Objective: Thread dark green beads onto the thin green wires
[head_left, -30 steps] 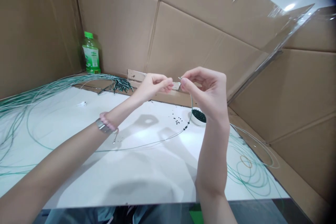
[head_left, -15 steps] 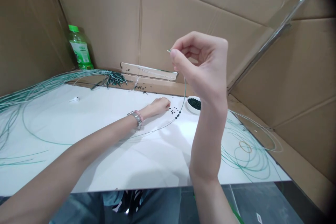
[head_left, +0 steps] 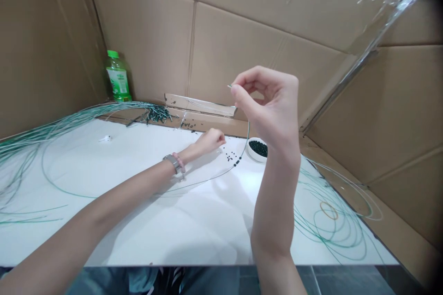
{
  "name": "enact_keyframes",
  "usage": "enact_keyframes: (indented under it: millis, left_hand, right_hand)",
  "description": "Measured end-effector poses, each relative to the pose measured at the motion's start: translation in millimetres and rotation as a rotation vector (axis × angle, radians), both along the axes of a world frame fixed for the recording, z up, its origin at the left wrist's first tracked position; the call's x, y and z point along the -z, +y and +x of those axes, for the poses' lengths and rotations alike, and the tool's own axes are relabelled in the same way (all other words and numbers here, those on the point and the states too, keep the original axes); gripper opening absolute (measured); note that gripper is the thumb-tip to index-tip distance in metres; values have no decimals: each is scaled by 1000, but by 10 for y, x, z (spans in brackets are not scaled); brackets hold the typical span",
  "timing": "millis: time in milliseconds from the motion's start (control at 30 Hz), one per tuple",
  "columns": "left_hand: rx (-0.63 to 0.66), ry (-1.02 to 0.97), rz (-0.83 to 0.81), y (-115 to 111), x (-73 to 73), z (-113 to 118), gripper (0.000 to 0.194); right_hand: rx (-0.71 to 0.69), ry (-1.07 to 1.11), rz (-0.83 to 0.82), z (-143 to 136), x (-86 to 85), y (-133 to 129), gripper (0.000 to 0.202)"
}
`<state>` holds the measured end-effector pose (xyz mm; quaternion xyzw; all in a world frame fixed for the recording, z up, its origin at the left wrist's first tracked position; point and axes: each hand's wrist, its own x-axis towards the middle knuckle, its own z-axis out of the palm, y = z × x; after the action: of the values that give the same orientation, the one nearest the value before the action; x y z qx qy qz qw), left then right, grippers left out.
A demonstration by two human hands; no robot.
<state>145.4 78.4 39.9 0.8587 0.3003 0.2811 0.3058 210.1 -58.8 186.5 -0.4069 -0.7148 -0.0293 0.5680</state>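
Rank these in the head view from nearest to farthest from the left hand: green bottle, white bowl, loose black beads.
1. Loose black beads: just right of the left hand.
2. White bowl: farther right, past the beads.
3. Green bottle: far back on the left.

From the middle of one desk [head_left: 194, 226]: two hands, left hand [head_left: 209, 140] at 12 o'clock, right hand [head_left: 272, 99] at 1 with one green strand [head_left: 248, 130]; one bowl [head_left: 253, 156] at 2; one ring [head_left: 321, 207] at 3; one bottle [head_left: 118, 78] at 11; one small white object [head_left: 108, 138] at 10; two bands [head_left: 179, 162] on the left wrist; loose black beads [head_left: 229, 157], roughly a dozen, too small to count exactly
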Motion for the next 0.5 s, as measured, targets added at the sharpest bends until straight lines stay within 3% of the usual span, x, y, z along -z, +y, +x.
enact_keyframes:
  millis: [100, 200, 267, 367, 500]
  left_hand:
    - [-20, -263, -71, -13, -370, -265, 25]
    - [146, -830, -382, -249, -786, -613, 25]
    - [273, -943, -490, -473, -992, -802, 21]
    - [420, -985, -569, -732, -1127, -942, 20]
    - [561, -982, -597, -824, -1118, -950, 21]
  right_hand:
    - [-10, 25, 9, -13, -5, -7, 16]
    - [13, 59, 25, -86, 4, -38, 13]
    - [22, 67, 42, -167, 26, -66, 9]
    - [-10, 69, 59, -308, 72, -121, 9]
    - [-28, 70, 75, -453, 113, -199, 11]
